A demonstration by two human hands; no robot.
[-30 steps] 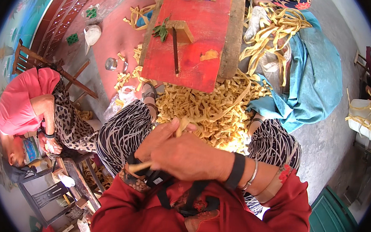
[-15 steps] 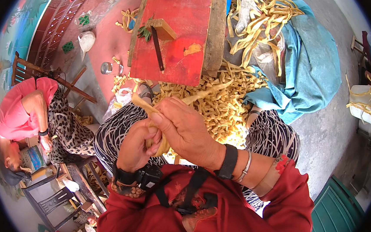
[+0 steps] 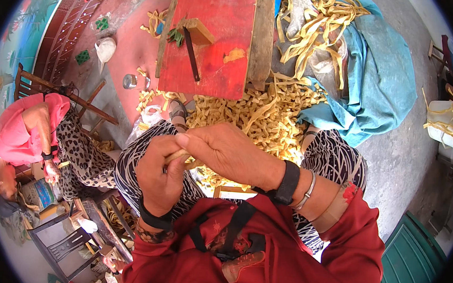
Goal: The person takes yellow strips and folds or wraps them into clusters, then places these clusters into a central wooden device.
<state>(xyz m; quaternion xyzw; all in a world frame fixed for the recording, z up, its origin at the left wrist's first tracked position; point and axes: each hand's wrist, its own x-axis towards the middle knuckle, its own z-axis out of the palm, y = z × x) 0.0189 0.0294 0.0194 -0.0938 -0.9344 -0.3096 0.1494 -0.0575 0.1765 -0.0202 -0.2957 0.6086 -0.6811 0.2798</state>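
pinching 1 yellow strip (image 3: pixel 176 156) with left hand (image 3: pixel 161 169) and right hand (image 3: pixel 228 151), near a pile of yellow pieces (image 3: pixel 263 118); showing no long tail anymore, so likely folded smaller.

Pale yellow strip (image 3: pixel 177 157) pinched between your hands (image 3: pixel 226 149); short bit shows at fingertips, rest hidden in your grip. Beyond, heap of short yellow pieces (image 3: pixel 255 114), similar colour, many bent or knotted-looking, lying loose at all angles, some longer and curling. Heap spreads between your legs (image 3: pixel 143 145); near end of red table (image 3: pixel 216 74) overlaps its far side in view.
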